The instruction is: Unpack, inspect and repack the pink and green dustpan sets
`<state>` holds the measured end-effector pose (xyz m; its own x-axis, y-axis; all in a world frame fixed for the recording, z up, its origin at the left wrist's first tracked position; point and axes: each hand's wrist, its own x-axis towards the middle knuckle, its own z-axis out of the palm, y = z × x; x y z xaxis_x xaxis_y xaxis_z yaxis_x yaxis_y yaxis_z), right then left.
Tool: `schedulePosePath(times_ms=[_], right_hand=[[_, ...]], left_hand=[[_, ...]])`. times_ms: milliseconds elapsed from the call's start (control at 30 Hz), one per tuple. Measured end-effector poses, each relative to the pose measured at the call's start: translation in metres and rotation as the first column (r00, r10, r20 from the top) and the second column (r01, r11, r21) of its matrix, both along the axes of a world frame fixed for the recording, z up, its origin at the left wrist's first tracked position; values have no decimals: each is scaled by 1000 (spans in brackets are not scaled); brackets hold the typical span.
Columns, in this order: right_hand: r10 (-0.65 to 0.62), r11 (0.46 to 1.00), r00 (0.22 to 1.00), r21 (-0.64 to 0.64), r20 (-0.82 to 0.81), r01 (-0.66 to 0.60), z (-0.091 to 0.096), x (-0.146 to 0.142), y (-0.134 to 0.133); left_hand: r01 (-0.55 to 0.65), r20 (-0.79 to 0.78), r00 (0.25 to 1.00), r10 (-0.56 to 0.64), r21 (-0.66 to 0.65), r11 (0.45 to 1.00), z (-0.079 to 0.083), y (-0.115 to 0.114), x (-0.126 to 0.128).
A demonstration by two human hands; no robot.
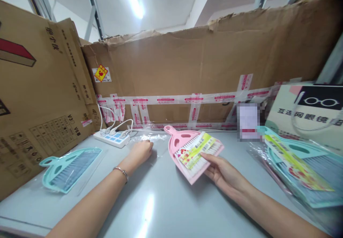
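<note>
My right hand (221, 172) grips the lower right edge of a pink dustpan (189, 134), thumb on top and fingers underneath. A white-bristled brush (214, 148) is nested in the pan, and a yellow-green printed card (194, 150) lies across it. The pan's handle points up and away from me. To the left, my left hand (143, 151) is closed, knuckles up, against the near side of a crumpled clear plastic bag (152, 136). Its fingertips are hidden, so I cannot see whether it pinches the plastic.
A teal dustpan set (71, 168) lies in clear wrap at left. More teal sets (302, 173) in plastic are piled at right, before a white paper bag (308, 113). A power strip (112, 138) with cables sits near the large cardboard boxes (166, 63) walling the grey table (160, 209).
</note>
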<state>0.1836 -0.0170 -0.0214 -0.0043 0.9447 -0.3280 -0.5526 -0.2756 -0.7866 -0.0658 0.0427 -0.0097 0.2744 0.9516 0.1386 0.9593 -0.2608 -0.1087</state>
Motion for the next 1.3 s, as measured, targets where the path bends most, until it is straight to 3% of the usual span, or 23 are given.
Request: schedulePosePath(times_ms=[133,233,333,500,700,867,933,1000,1033,1067,1100,1133,1167,1200,1267,1300], right_hand=[[195,980,976,24,100,-198,-2,-2,-10],[248,967,963,33,103,-252,-1,-6,-16],[219,974,973,48,72,-223,0,-10,-17],[76,996,997,37,-16,-76,1,-12,-14],[109,994,989,37,-103,-105,-3,-22,-17],[40,998,988,59,-151,-31,-4,-24,-16],[-16,997,986,66,-166,28,-3,-22,-13],[-58,994,982,79,-177,73,-1,-19,-12],[-72,992,980,86,-184,89,-1,-18,-11],[-82,991,978,93,-192,101,0,-17,-11],[-88,989,976,98,-201,109,0,-17,-11],[-89,988,974,102,-209,113,1,-17,-12],[-86,989,972,103,-219,111,2,-18,-12],[-76,989,971,105,-228,102,2,-19,-13],[-39,993,972,104,-231,64,3,-21,-14],[-20,994,975,97,-219,42,3,-21,-14]], left_hand=[[-90,57,995,83,137,986,16,-6,1],[-31,131,991,5,203,979,23,-16,9],[149,174,965,-197,254,956,19,-29,25],[355,121,892,-436,409,840,8,-51,51],[461,28,825,-565,546,700,10,-66,65],[570,55,737,-674,486,663,10,-71,68],[495,176,726,-664,537,683,12,-70,66],[233,436,714,-548,590,773,14,-66,62],[74,601,659,-453,547,834,15,-64,61],[-49,759,558,-337,435,899,16,-62,60],[-92,885,418,-206,266,960,16,-60,61],[-38,961,267,-67,79,996,15,-59,62],[91,989,134,69,-82,992,13,-59,65],[245,983,31,182,-184,952,11,-59,69],[452,948,-114,296,-215,865,7,-61,76],[480,936,-170,309,-195,855,4,-62,79]])
